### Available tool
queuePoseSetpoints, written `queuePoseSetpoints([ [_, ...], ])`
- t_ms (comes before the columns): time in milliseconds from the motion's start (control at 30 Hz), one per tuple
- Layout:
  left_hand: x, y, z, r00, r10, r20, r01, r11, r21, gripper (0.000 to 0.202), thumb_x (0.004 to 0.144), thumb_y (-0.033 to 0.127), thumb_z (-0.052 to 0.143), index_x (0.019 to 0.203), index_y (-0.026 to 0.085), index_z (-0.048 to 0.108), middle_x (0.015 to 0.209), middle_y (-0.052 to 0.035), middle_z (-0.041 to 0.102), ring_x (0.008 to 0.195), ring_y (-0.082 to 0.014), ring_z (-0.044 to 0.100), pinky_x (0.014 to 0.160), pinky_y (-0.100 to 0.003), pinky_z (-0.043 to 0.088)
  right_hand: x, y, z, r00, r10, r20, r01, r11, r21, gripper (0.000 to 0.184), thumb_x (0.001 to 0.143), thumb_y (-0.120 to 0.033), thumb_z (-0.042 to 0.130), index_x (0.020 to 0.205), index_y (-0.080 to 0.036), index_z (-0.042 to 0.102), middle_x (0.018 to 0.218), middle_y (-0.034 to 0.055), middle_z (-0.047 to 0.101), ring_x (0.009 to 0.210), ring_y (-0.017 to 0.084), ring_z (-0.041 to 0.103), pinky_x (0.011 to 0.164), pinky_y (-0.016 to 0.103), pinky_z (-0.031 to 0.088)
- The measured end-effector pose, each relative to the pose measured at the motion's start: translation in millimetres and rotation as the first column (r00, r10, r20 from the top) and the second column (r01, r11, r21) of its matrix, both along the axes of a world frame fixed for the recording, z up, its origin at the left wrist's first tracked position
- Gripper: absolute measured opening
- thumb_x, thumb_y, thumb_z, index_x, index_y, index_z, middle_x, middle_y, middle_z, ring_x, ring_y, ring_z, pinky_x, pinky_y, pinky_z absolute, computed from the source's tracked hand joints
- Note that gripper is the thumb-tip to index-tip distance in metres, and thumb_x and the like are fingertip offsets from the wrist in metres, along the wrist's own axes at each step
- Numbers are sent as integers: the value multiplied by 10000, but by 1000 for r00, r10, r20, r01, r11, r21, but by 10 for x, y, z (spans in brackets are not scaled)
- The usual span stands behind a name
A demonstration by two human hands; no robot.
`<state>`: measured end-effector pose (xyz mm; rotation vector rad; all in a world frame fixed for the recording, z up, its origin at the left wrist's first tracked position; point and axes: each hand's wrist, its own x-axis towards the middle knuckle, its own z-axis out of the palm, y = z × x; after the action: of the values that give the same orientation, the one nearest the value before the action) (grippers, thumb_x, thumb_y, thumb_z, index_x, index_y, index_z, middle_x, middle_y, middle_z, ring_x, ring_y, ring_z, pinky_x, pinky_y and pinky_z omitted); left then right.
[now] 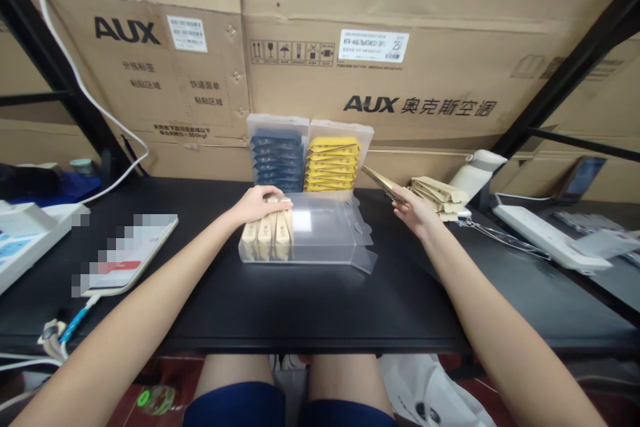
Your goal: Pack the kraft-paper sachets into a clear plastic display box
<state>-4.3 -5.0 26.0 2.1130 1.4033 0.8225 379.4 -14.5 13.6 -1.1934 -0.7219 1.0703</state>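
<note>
The step in hand seems to be filling the box (320,255), which is lying on the worktop (300,310) with its flaps (364,233) spreading open at the right end. Three packets (267,235) are standing side by side at its left end, leaving the rest of it bare. The left hand (264,202) is resting over this row, fingers curling at the far side; whether they are gripping or merely steadying, I cannot tell. The right hand (415,212) is holding a loose packet (379,179), fingers pinching its near end, apart from the box and just beside the stack (437,192). The next move is probably calling for bringing that packet leftward, matching its tilt to the row and setting it beside the third one, while the left hand is keeping the row from leaning.
</note>
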Motion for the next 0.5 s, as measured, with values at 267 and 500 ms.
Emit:
queuePoseSetpoints([
  [267, 3, -8, 7, 1000, 2, -10, -2, 1000, 2, 522, 662, 594, 670, 998, 195, 708, 1057, -55, 708, 978, -258, 622, 851, -346, 456, -17, -20, 20, 1000, -6, 3, 5, 1000, 27, 265, 566, -276, 866, 724, -211, 664, 633, -68, 653, 434, 30, 535, 374, 117, 444],
  [500, 3, -2, 3, 1000, 0, -2, 0, 1000, -7, 530, 656, 601, 678, 991, 191, 705, 1068, -66, 705, 992, -263, 623, 874, -353, 448, -58, -77, 66, 994, 71, -82, -63, 993, 96, 188, 656, -175, 793, 792, -213, 669, 672, -54, 662, 503, 53, 596, 428, 119, 518],
])
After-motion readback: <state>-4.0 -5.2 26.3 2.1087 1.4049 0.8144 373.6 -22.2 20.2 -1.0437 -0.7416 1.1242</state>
